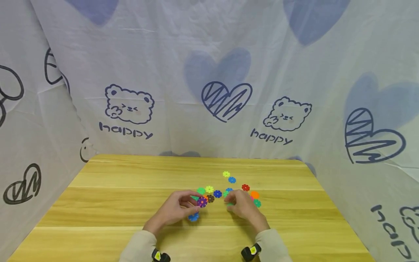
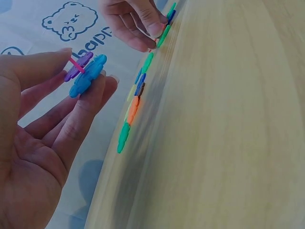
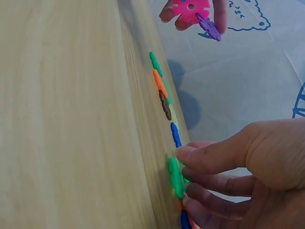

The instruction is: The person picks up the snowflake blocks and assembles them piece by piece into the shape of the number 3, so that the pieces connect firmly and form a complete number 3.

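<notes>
My left hand pinches a small cluster of joined plastic snowflake discs above the table. In it are a purple disc, a blue disc and a pink disc, the pink one edge-on in the left wrist view. My right hand is low over the loose discs on the right, fingers bent and spread apart. Its thumb and fingertips are right beside a green disc, with the space between them visible in the right wrist view.
Between the hands lie a dark blue disc, a brown disc and a yellow disc. Beyond the right hand are a red disc and an orange disc. A printed curtain hangs behind the wooden table.
</notes>
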Demonstrator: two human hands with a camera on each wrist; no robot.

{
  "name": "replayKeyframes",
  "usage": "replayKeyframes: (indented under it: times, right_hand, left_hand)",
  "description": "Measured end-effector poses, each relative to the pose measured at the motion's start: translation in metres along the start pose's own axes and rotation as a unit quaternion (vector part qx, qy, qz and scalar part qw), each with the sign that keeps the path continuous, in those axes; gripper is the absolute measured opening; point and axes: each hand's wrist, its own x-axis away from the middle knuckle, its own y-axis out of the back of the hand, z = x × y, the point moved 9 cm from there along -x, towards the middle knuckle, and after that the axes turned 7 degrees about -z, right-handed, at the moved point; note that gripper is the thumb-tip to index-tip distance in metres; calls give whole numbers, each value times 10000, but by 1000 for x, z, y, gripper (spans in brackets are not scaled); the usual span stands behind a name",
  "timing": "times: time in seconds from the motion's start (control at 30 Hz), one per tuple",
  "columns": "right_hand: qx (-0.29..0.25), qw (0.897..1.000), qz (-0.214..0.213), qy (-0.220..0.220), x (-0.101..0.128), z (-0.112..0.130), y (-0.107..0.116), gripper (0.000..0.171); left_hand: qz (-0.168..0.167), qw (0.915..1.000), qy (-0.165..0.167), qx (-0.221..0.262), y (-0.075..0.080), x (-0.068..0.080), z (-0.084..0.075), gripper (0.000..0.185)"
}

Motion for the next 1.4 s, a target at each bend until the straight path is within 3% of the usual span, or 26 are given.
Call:
replayKeyframes:
  times: [0.57, 0.77, 0.9, 1.2, 1.4]
  right_hand:
    - [-90, 9998, 74, 150, 2, -3, -1, 20]
    - [-139, 9995, 13, 267, 1, 0, 0, 10]
    - [-319, 9990, -13, 310, 0, 3, 2, 3]
    - [-1041, 9942, 242, 156, -1, 14, 3, 9]
    - [-1130, 9930, 209, 277, -1, 24, 4, 9]
  left_hand:
    - [62, 10000, 14, -62, -1, 0, 2, 38]
    - [22, 10000, 80, 23, 0, 1, 1, 39]
    - [-1, 10000, 60, 0, 0, 0, 0, 39]
    - [-47, 9998, 27, -178, 0, -1, 3, 38]
    - [47, 9998, -136, -121, -3, -2, 2, 39]
